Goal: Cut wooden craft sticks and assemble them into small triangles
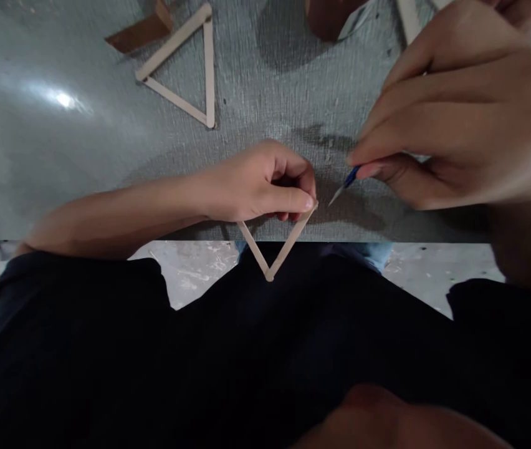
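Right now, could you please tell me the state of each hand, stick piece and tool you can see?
Left hand: closed, pinching the V-shaped stick piece.
V-shaped stick piece: two sticks joined at the bottom tip, open at the top, held over the table edge.
Right hand: closed on the blue-tipped tool.
Blue-tipped tool: tip close to the V's upper right end.
Stick triangle: closed, flat on the grey table.

grey textured table point(83, 162) bears 1 finished stick triangle point(189, 68), with brown pieces point(141, 30) at its far edge.
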